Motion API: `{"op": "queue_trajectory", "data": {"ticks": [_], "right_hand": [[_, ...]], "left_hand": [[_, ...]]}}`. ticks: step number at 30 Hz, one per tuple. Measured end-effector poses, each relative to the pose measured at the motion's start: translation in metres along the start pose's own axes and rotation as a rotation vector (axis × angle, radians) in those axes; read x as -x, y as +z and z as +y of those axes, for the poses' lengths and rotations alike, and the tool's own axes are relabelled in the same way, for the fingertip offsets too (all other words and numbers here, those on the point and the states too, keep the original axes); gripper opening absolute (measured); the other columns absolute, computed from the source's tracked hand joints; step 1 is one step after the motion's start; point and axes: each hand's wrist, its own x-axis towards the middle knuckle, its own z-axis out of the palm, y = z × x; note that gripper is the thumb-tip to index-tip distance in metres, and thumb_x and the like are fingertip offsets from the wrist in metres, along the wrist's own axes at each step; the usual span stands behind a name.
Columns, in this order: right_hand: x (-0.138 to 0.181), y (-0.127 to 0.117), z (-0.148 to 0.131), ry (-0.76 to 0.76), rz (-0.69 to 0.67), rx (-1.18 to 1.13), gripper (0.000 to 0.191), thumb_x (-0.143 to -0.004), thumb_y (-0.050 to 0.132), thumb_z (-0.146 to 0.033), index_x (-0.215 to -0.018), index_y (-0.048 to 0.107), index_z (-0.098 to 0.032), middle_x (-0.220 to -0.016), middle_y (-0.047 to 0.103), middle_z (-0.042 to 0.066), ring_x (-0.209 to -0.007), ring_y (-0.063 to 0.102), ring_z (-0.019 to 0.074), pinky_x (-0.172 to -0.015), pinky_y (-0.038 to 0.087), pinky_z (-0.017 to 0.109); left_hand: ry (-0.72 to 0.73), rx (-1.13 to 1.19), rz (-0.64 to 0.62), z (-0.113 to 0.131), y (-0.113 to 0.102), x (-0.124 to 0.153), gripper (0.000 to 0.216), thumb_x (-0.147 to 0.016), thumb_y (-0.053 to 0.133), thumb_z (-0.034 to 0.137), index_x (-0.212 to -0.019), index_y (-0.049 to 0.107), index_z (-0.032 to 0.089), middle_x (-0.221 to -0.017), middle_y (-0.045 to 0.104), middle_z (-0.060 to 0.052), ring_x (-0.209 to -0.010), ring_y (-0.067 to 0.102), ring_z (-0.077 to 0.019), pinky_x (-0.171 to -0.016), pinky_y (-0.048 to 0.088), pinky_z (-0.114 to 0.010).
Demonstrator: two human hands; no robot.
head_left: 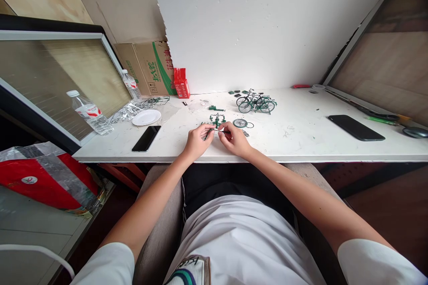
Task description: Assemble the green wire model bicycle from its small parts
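Note:
My left hand is closed on a small dark green model part near the table's front edge. My right hand pinches a small screwdriver with a dark handle, its thin shaft pointing left to the part. Fingers hide much of both. Just beyond the hands lies a green model bicycle frame piece. A spoked wheel and a thin ring lie right of it. Farther back, a green part rests flat. Assembled model bicycles stand together behind the wheel.
On the white table, a phone, a white plate, loose part frames and water bottles are at left. A red box and a carton stand behind. Another black phone and a mouse lie right.

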Motion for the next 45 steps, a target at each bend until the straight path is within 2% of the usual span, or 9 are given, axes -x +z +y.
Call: {"op": "queue_trajectory", "data": {"ticks": [13, 28, 35, 45], "right_hand": [[-0.0007, 0.0031, 0.0045, -0.010, -0.016, 0.002, 0.019, -0.103, 0.053, -0.037, -0.114, 0.058, -0.023, -0.071, 0.056, -0.003, -0.058, 0.048, 0.0164, -0.063, 0.039, 0.030], [-0.0032, 0.0038, 0.0044, 0.026, -0.046, 0.008, 0.025, -0.105, 0.051, -0.044, -0.114, 0.060, -0.023, -0.079, 0.067, 0.001, -0.061, 0.057, 0.0171, -0.063, 0.041, 0.029], [-0.0031, 0.0033, 0.0040, 0.025, -0.054, 0.005, 0.024, -0.106, 0.050, -0.043, -0.115, 0.060, -0.023, -0.079, 0.067, 0.002, -0.063, 0.060, 0.0183, -0.064, 0.042, 0.030], [-0.0036, 0.0030, 0.0017, 0.013, -0.057, 0.019, 0.021, -0.104, 0.051, -0.040, -0.112, 0.061, -0.024, -0.079, 0.067, 0.002, -0.061, 0.057, 0.0174, -0.063, 0.043, 0.029]], "left_hand": [[-0.012, -0.001, 0.002, -0.0003, -0.0003, -0.0007, 0.021, -0.095, 0.073, 0.029, -0.112, 0.076, 0.018, -0.117, 0.081, -0.012, -0.111, 0.079, -0.0256, -0.105, 0.064, -0.042], [-0.036, 0.005, 0.008, -0.0043, -0.0008, -0.0014, 0.021, -0.093, 0.075, 0.031, -0.111, 0.076, 0.019, -0.113, 0.081, -0.012, -0.109, 0.079, -0.0252, -0.104, 0.064, -0.042], [-0.066, 0.038, 0.009, -0.0035, 0.0003, -0.0014, 0.020, -0.094, 0.074, 0.029, -0.110, 0.076, 0.017, -0.113, 0.081, -0.013, -0.108, 0.079, -0.0248, -0.103, 0.064, -0.042], [-0.081, 0.020, 0.003, -0.0035, 0.0016, -0.0001, 0.019, -0.092, 0.074, 0.027, -0.109, 0.077, 0.018, -0.112, 0.081, -0.012, -0.108, 0.079, -0.0250, -0.104, 0.064, -0.042]]}}
